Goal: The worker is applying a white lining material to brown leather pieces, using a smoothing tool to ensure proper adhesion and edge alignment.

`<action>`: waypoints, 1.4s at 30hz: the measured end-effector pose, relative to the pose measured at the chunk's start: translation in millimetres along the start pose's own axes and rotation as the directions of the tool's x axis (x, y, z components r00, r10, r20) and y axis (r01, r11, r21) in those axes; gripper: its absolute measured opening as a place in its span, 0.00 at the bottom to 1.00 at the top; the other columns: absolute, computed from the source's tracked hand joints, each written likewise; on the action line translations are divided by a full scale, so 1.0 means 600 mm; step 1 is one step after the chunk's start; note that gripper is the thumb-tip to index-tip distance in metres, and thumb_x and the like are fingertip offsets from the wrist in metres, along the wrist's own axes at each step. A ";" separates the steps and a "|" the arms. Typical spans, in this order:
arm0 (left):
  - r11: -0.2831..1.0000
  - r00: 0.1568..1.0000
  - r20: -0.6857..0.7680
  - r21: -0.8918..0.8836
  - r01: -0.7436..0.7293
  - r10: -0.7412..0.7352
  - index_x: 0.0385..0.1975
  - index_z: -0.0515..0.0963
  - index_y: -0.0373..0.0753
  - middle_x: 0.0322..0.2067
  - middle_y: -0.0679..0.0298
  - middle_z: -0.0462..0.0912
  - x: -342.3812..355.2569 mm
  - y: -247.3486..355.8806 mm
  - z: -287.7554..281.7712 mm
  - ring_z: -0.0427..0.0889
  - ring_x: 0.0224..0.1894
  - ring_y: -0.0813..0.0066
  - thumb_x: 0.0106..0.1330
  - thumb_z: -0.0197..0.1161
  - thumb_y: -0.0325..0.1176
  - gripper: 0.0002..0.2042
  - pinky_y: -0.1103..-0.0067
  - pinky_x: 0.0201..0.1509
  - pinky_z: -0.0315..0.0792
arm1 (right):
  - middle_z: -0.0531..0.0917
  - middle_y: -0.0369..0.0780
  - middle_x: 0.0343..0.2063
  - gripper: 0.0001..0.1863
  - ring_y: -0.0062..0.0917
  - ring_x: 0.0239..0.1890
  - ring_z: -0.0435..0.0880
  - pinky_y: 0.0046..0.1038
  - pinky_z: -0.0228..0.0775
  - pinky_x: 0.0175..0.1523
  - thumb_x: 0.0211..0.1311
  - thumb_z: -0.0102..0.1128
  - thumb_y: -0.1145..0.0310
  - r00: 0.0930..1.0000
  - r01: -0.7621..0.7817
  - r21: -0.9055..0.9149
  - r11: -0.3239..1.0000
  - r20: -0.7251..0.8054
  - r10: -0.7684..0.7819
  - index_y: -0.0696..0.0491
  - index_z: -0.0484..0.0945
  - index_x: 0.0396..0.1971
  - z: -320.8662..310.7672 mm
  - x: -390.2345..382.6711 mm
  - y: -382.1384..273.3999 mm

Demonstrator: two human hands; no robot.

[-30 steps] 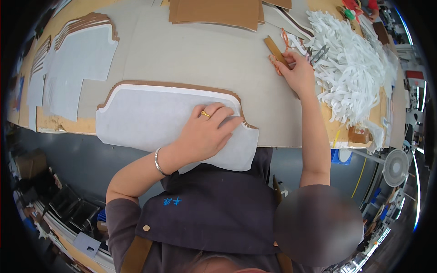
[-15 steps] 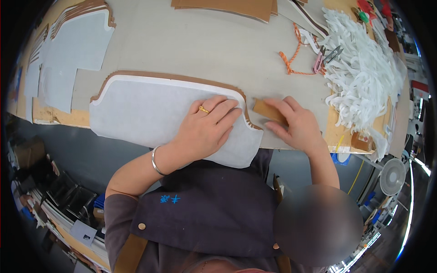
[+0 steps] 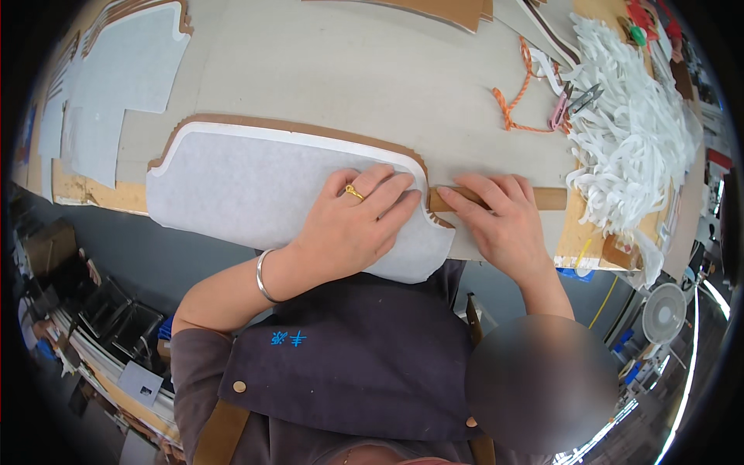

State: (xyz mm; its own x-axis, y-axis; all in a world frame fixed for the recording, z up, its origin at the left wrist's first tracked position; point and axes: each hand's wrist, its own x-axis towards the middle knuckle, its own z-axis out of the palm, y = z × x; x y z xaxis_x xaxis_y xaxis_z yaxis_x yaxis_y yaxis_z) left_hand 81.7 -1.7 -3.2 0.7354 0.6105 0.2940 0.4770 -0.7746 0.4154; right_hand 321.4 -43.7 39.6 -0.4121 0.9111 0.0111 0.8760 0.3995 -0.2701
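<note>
A long white-faced panel [image 3: 232, 178] with brown, curved edges, notched at the right corner, lies along the table's front. My left hand [image 3: 362, 221] rests on its right part, fingers bent but slightly apart and a gold ring on one. My right hand [image 3: 504, 221] grips a flat brown wooden strip [image 3: 553, 198] lying crosswise, its left end against the panel's notched edge. Farther back lie an orange twisted cord [image 3: 508, 116] and pink-handled snips [image 3: 558, 115].
The beige-topped worktable [image 3: 341, 77] holds stacked white-faced pieces [image 3: 136, 62] at back left, brown sheets [image 3: 418, 12] at the back and a heap of white strips [image 3: 624, 132] at right. A fan [image 3: 663, 312] stands below the right edge.
My right hand has come down and left from near the snips with the brown strip, turning it crosswise against the panel's edge. My left hand has stayed on the panel.
</note>
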 end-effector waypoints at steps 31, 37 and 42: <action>0.997 0.997 0.051 0.041 0.060 -0.062 0.48 0.80 0.47 0.53 0.65 0.77 0.000 0.001 -0.005 0.73 0.56 0.67 0.51 0.61 0.32 0.20 0.68 0.56 0.67 | 0.79 0.24 0.43 0.18 0.23 0.45 0.75 0.44 0.54 0.60 0.48 0.60 0.68 0.932 0.360 -0.135 0.923 0.003 -0.363 0.42 0.84 0.42 -0.007 0.121 0.049; 0.997 0.997 0.037 0.045 0.066 -0.068 0.46 0.81 0.48 0.52 0.66 0.77 -0.001 0.000 -0.002 0.74 0.55 0.67 0.50 0.61 0.32 0.20 0.69 0.56 0.67 | 0.77 0.23 0.36 0.07 0.19 0.46 0.75 0.41 0.53 0.63 0.49 0.64 0.64 0.888 0.448 -0.147 0.882 -0.047 -0.458 0.42 0.84 0.31 -0.005 0.154 0.053; 0.997 0.997 0.028 0.020 0.076 -0.077 0.45 0.81 0.48 0.52 0.66 0.77 -0.001 0.000 0.000 0.74 0.55 0.68 0.48 0.61 0.32 0.20 0.69 0.56 0.66 | 0.75 0.23 0.33 0.04 0.20 0.47 0.75 0.40 0.53 0.64 0.47 0.65 0.65 0.857 0.503 -0.125 0.855 -0.056 -0.513 0.43 0.82 0.27 -0.002 0.171 0.053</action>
State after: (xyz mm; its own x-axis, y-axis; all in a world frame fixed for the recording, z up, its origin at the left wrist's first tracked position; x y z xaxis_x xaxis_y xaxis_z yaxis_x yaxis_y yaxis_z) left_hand 80.9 -2.0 -3.6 0.7099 0.6633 0.2367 0.5412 -0.7289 0.4193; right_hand 307.1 62.8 33.2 -0.7882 0.5815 0.2015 0.5729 0.8129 -0.1047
